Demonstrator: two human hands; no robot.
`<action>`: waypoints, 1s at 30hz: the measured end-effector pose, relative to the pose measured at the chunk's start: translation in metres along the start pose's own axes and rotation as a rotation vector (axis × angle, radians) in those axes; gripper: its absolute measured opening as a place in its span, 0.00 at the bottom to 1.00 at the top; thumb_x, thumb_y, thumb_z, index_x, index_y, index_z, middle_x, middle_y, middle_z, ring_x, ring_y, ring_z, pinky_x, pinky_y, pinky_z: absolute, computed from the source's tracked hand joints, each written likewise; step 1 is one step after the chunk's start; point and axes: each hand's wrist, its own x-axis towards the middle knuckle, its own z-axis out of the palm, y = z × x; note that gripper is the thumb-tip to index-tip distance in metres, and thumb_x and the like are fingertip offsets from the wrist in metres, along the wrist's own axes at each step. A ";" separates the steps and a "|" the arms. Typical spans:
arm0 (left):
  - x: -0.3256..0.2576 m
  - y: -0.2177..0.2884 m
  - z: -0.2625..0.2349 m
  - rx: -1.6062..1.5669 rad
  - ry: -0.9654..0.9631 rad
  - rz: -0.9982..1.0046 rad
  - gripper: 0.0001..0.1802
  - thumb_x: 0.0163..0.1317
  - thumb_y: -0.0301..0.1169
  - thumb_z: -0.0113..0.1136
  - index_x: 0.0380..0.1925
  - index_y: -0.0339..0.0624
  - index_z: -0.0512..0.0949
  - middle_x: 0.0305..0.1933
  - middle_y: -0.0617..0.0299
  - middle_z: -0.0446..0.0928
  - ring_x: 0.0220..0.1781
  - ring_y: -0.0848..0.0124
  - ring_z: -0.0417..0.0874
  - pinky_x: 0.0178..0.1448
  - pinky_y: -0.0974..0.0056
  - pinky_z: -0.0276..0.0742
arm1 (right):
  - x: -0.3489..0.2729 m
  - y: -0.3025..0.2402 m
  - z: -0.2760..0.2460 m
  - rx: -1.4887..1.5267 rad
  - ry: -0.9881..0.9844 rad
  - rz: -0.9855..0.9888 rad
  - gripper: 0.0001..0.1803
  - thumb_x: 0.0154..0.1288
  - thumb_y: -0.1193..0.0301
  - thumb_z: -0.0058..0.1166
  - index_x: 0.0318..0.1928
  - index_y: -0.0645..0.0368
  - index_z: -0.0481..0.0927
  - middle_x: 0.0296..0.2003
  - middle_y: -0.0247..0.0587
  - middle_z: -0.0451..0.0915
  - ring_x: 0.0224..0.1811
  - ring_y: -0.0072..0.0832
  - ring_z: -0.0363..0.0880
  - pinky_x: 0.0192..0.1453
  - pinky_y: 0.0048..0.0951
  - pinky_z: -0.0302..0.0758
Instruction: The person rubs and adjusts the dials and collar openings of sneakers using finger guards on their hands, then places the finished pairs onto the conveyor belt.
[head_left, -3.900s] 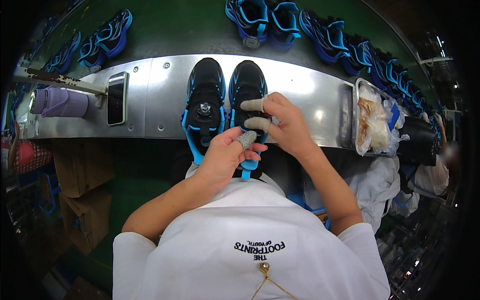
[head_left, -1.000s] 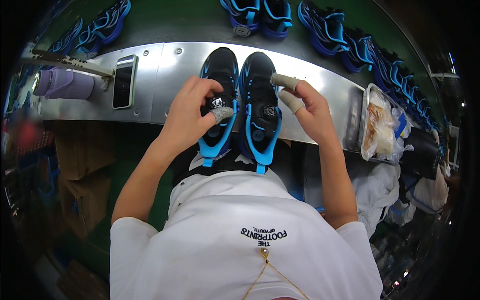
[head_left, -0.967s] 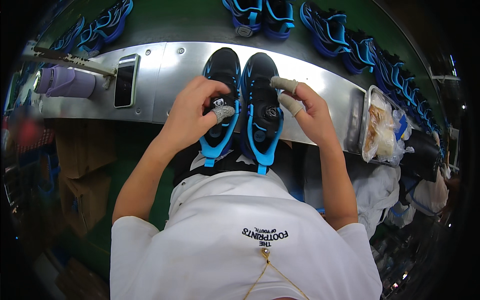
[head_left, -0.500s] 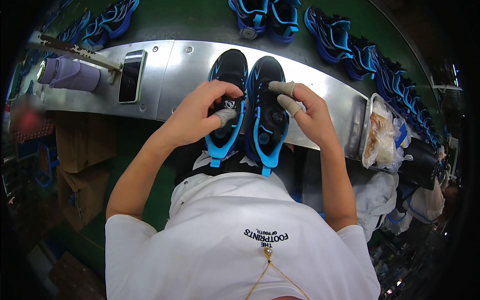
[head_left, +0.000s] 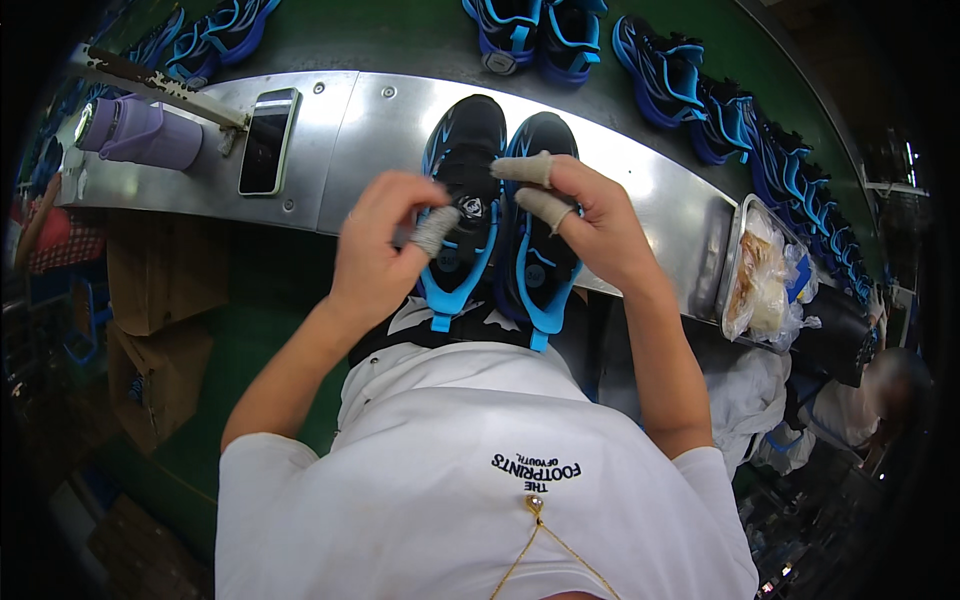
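Observation:
A pair of black sneakers with bright blue trim stands side by side in front of me, toes pointing away. My left hand is at the outer side of the left sneaker, its fingers curled and slightly blurred, thumb apart from them. Its thumb wears a grey cloth finger cover. My right hand reaches over the right sneaker, index finger and thumb apart, both in beige covers. The index tip is by the left sneaker's inner edge. Nothing shows between the fingers of either hand.
The sneakers rest partly on a metal ledge along a green belt. On the ledge lie a phone and a lilac flask. More sneakers line the belt. A metal tray with bagged items sits right; cardboard boxes stand lower left.
My right hand has moved left, from the right sneaker's outer side across its top. My left hand has drawn back a little left from the left sneaker's opening.

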 end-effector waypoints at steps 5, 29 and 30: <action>-0.020 0.019 -0.014 -0.579 -0.391 -0.891 0.10 0.68 0.29 0.54 0.44 0.35 0.77 0.34 0.61 0.77 0.32 0.75 0.79 0.35 0.71 0.75 | 0.013 -0.005 0.018 -0.041 -0.217 -0.062 0.21 0.58 0.81 0.59 0.54 0.55 0.81 0.44 0.36 0.82 0.47 0.30 0.78 0.53 0.28 0.73; -0.033 0.025 0.019 -1.314 -0.028 -0.937 0.14 0.72 0.30 0.46 0.50 0.32 0.73 0.49 0.51 0.78 0.44 0.67 0.82 0.40 0.69 0.77 | 0.020 -0.005 0.032 -0.053 -0.135 -0.141 0.21 0.53 0.74 0.65 0.50 0.53 0.83 0.35 0.37 0.77 0.38 0.30 0.75 0.45 0.28 0.73; -0.033 0.023 0.021 -1.301 -0.033 -0.936 0.13 0.72 0.29 0.46 0.49 0.32 0.73 0.50 0.52 0.78 0.45 0.67 0.82 0.41 0.68 0.78 | 0.022 -0.002 0.030 -0.053 -0.136 -0.142 0.21 0.53 0.74 0.65 0.50 0.53 0.83 0.35 0.37 0.77 0.38 0.30 0.75 0.45 0.28 0.73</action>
